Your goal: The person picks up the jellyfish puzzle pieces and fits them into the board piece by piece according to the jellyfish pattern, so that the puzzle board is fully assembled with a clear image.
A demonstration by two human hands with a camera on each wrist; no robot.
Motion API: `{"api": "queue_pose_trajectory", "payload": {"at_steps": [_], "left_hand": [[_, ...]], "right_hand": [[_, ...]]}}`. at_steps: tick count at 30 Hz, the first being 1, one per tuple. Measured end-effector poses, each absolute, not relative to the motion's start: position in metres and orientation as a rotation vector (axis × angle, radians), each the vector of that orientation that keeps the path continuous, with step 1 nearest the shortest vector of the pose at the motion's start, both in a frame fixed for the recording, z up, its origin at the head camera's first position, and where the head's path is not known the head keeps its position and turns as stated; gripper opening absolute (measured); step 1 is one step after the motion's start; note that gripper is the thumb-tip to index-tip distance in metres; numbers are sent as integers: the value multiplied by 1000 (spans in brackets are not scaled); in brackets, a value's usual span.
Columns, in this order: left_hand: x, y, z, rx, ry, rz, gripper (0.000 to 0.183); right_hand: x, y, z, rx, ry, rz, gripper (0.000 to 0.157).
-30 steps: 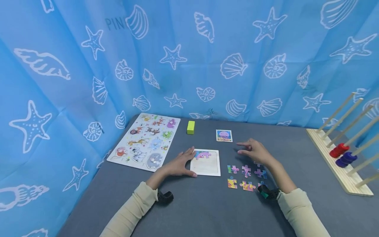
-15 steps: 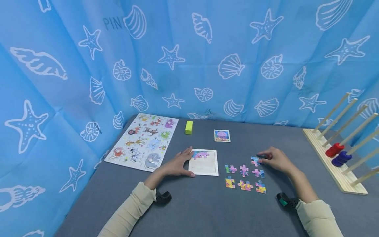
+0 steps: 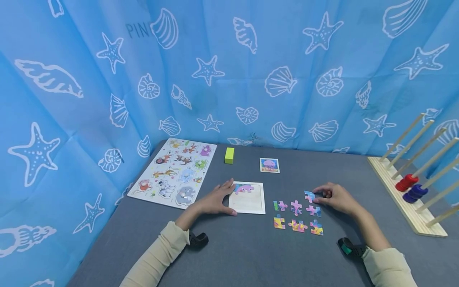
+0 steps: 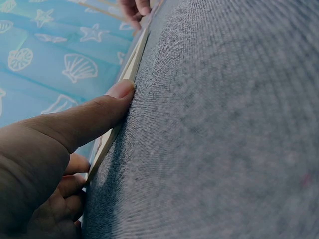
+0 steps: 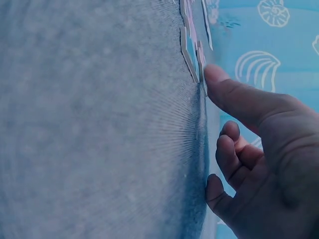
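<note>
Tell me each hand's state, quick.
Left hand: open, touching the tray.
Right hand: at a puzzle piece; whether it grips it cannot be told.

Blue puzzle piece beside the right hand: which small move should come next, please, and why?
Probably the right hand should pinch the blue puzzle piece: its thumb is at the piece's edge, the left hand rests against the tray, and the tray's upper right corner, in the head view, is bare beside the fitted pieces.
</note>
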State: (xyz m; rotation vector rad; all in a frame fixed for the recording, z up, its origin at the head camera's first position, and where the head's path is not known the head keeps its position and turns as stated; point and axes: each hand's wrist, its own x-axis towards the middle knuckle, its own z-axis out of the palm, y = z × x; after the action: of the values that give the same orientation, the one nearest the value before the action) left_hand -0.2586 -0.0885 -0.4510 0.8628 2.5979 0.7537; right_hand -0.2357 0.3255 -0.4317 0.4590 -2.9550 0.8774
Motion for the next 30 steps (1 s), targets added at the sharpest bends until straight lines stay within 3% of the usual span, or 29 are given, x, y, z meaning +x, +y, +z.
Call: {"api": "queue_pose_trajectory", "payload": {"at_steps": [23,30], "left_hand": [[-258,-87,-453,862,2608,746,95],[-259,-88,-453,868,2602,759,95]], "right_hand": [[-241,325,-438,520,-2956,921,23],[-251,301,-428,522,-2935,975,28]]}}
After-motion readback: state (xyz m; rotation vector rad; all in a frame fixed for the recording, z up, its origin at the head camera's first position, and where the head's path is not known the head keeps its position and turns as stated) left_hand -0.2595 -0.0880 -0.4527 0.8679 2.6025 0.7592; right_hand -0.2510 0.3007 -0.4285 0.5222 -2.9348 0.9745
